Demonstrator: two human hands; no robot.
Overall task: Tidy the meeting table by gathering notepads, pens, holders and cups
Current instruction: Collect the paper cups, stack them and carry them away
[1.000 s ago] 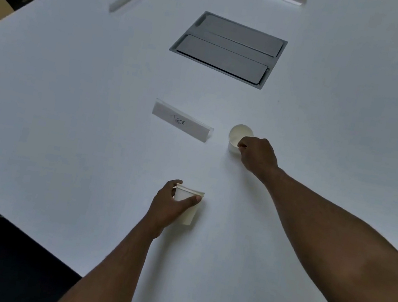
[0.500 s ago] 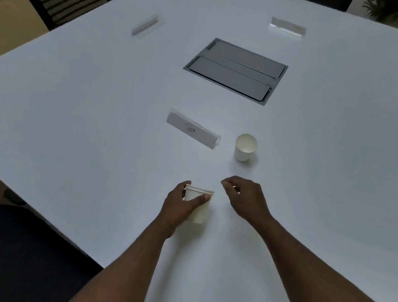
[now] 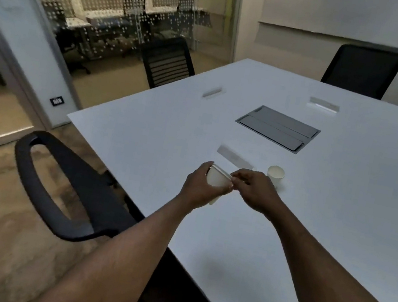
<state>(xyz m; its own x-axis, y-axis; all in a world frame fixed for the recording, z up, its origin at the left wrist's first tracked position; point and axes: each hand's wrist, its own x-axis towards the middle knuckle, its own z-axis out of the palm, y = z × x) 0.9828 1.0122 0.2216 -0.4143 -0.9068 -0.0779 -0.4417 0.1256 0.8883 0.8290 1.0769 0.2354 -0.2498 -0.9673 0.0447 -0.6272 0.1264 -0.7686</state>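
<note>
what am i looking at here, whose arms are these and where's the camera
No machine here: these are a person's two bare arms, filmed by a wide-angle camera worn on their head, looking forward and down. The left hand grips a stack of paper cups, lifted off the white meeting table. The right hand pinches at the stack's rim. Another paper cup stands on the table, beside a name card holder. Two more holders lie farther off, past a grey cable hatch.
</note>
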